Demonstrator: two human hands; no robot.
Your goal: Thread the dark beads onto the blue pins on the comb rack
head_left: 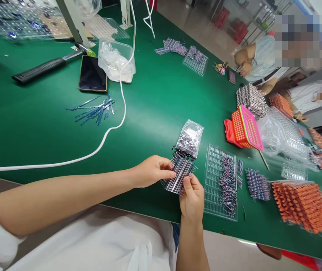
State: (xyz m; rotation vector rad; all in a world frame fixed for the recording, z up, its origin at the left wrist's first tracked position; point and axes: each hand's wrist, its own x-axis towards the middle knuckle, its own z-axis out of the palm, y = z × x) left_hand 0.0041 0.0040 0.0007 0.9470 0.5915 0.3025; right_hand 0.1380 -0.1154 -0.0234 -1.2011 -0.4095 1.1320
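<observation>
Between both hands is a small dark panel (180,175) with rows of small shiny parts and thin wires sticking out of its sides. My left hand (152,171) pinches its left edge, thumb on top. At its lower right edge, my right hand (192,192) grips it with the thumb up. Just beyond the panel lies a clear plastic bag (189,137) of tiny dark pieces, some spilled at its mouth. To the right, a clear compartment tray (214,184) carries a heap of thin wired parts (228,184) on its right half.
Right of the tray are a wired stack (257,184), an orange stack (302,205) and a red basket (241,128). A white cable (104,141) crosses the left side, near blue strips (97,111), a phone (93,73), a hammer (45,69) and a plastic tub (117,60). Co-workers sit across, far right.
</observation>
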